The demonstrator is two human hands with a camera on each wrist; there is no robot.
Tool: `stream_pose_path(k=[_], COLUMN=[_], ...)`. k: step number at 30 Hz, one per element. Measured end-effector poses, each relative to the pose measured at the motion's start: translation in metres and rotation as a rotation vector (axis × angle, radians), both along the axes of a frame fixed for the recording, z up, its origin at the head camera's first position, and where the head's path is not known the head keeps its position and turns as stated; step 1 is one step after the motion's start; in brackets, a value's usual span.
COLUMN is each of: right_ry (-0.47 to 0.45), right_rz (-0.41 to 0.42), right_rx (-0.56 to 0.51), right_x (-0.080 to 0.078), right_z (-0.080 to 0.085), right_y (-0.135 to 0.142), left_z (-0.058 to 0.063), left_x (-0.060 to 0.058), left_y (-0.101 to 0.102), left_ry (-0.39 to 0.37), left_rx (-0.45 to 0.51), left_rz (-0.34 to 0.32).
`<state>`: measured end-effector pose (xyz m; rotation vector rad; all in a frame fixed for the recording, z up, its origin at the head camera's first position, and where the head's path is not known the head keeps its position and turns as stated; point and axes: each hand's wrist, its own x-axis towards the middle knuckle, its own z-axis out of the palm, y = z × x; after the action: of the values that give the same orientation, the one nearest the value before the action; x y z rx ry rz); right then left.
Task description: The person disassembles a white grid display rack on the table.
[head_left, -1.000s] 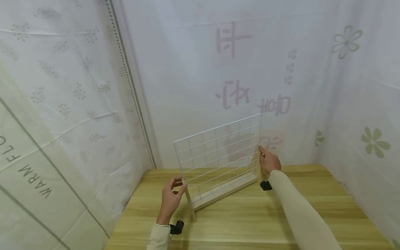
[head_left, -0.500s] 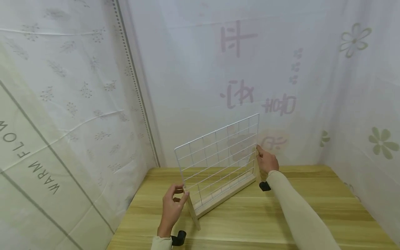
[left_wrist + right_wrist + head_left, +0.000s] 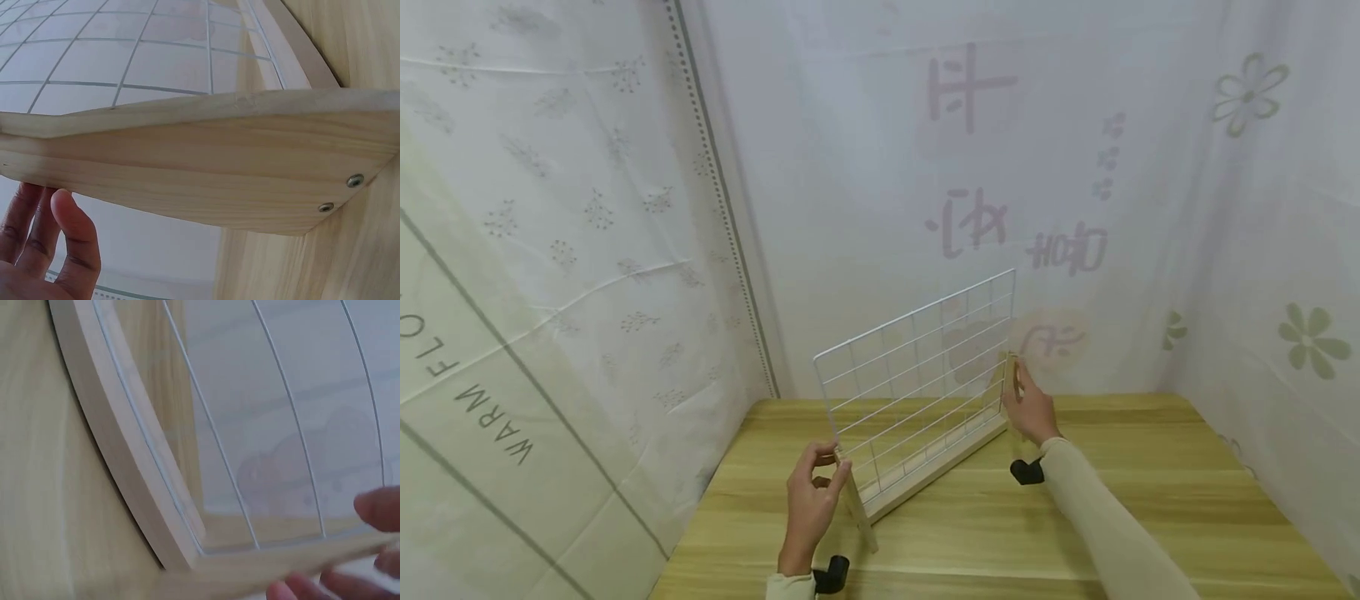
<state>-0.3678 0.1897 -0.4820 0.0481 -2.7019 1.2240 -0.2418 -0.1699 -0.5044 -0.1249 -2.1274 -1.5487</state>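
The right hand (image 3: 1030,412) shifted lower on the wire rack (image 3: 919,383), apparently to adjust it on the worktop (image 3: 985,533); its fingers' clamping was indeterminable. The left hand's (image 3: 810,502) fingers pinched the opposite side.

The grid rack (image 3: 935,473) stands on the table (image 3: 985,533), before the curtain (image 3: 850,167).

The left hand (image 3: 47,250) has fingertips I can't see behind the wooden side panel (image 3: 187,162), its palm lost past the lower-left corner of the left-wrist view, while the right hand (image 3: 1032,414) blurs off the right-wrist view's lower right. There the top edge also cuts the wire grid (image 3: 289,394). In the head view, the bottom edge crops both sleeves (image 3: 1097,508) and the table (image 3: 970,550), and the left edge clips the printed lettering (image 3: 467,396).
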Motion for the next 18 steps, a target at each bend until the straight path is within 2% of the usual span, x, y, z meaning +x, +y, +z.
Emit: stream_pose_path(k=[4,7,11,14,18], right_ry=[0.035,0.131,0.261,0.279,0.243], right_rz=[-0.042,-0.046,-0.044,-0.030,-0.019], right_rx=[-0.136,-0.233,-0.286,-0.298,-0.310], right_x=[0.015,0.022,0.026,0.026,0.026], right_z=[-0.010,-0.013,-0.014,-0.015,-0.015], right_y=[-0.019,-0.035,-0.058,-0.072,-0.085], left_z=[0.000,-0.001,0.000,0.005,0.020], left_x=[0.002,0.002,0.002,0.005,0.014], left_y=[0.000,0.000,0.002,0.006,0.014], left_ry=[0.017,0.015,-0.004,-0.022,-0.029], left_rx=[0.002,0.007,0.009,0.013,0.021], left_rz=[-0.003,0.006,0.031,0.046,0.043])
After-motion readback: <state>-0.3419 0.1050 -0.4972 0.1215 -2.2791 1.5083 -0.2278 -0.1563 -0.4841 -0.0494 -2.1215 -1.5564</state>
